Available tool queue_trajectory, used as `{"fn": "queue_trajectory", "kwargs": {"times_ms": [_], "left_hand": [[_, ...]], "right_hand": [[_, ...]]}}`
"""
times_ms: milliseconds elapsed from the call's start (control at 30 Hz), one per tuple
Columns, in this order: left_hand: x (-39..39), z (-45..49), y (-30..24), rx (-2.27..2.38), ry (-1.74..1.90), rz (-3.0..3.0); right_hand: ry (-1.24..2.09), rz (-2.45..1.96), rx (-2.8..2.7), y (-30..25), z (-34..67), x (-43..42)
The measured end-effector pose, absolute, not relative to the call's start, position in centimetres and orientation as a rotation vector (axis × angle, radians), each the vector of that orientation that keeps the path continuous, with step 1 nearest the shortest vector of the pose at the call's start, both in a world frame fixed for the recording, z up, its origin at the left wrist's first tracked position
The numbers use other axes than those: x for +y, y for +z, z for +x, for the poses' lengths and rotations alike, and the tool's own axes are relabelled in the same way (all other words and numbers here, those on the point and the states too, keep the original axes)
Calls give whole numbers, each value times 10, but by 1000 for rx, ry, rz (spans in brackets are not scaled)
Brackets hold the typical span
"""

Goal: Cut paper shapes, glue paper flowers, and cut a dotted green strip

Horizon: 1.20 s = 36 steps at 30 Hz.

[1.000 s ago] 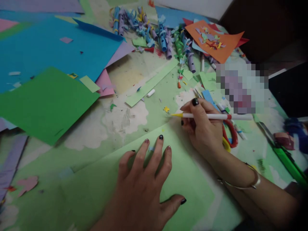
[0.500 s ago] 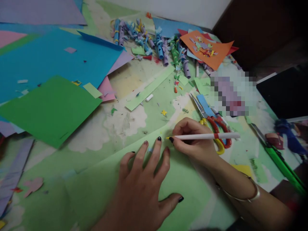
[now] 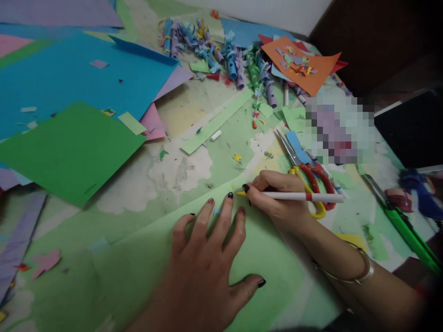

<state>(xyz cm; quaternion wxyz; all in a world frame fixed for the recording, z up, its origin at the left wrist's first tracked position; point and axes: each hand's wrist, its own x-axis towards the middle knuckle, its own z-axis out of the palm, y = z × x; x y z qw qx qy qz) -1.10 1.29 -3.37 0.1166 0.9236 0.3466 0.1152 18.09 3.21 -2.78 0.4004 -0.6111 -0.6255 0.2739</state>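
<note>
A light green sheet of paper (image 3: 138,258) lies in front of me. My left hand (image 3: 207,263) rests on it with the fingers spread. In my right hand (image 3: 282,200) is a white felt-tip pen (image 3: 325,198) with a red band and a yellow tip, pinched between thumb and fingers. The tip points left, close to the sheet's upper edge and just right of my left fingertips; whether it touches the paper I cannot tell. Scissors (image 3: 313,177) with red and yellow handles lie just beyond my right hand, blades pointing away.
Blue paper (image 3: 104,87) and a green square (image 3: 74,152) lie at left. Decorated paper tubes (image 3: 231,60) stretch along the back, beside an orange sheet (image 3: 311,71) bearing scraps. A green-handled cutter (image 3: 403,230) lies at right. Paper strips and scraps are scattered between.
The pen has shifted slightly, its tip now a little higher, and the fingers of my right hand have changed their bend. My left hand stays on the sheet. The view has tilted slightly.
</note>
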Motion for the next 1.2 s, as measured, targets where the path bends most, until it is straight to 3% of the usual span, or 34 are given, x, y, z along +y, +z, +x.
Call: {"fn": "queue_trajectory", "kwargs": {"times_ms": [1200], "left_hand": [[10,-12,-38,1055,363,2642]], "right_hand": [[599,-1549,-1641,-30,181,33]]}}
